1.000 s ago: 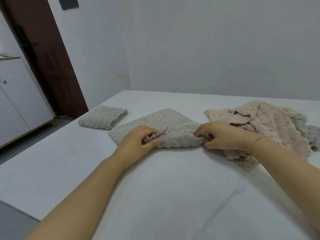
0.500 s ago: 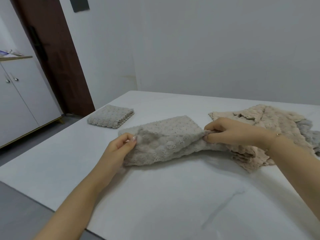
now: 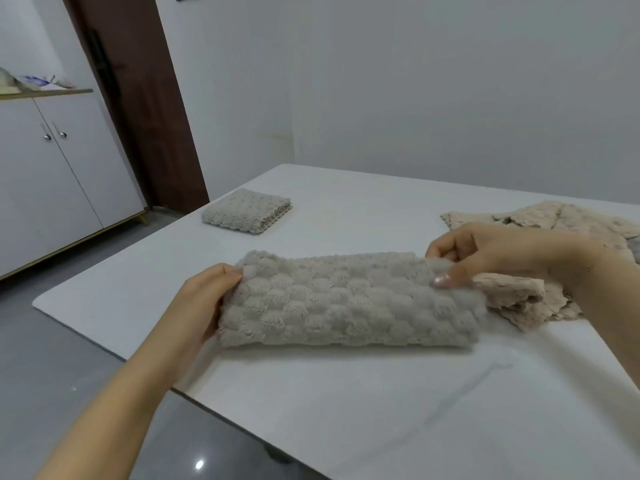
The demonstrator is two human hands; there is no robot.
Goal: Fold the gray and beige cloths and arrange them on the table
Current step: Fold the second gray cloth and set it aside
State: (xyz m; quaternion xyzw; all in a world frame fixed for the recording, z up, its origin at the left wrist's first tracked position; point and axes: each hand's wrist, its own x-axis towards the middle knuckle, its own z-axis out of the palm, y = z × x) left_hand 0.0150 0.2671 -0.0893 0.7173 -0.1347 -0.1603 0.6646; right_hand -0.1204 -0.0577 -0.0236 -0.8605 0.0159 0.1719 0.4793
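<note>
Fingers (image 3: 446,279) of both hands pinching gray cloth (image 3: 346,303) ends.
Now doubled into a long band, lifted at table (image 3: 381,410) centre; folded cloth (image 3: 247,211) at 11 o'clock, beige pile (image 3: 540,220) at 2 o'clock; another fold remains.

Bare worktop (image 3: 363,410) lies open in front of the held cloth (image 3: 346,303); behind it, a folded cloth (image 3: 247,211) sits left, a beige pile (image 3: 540,258) crowds its right end.
</note>
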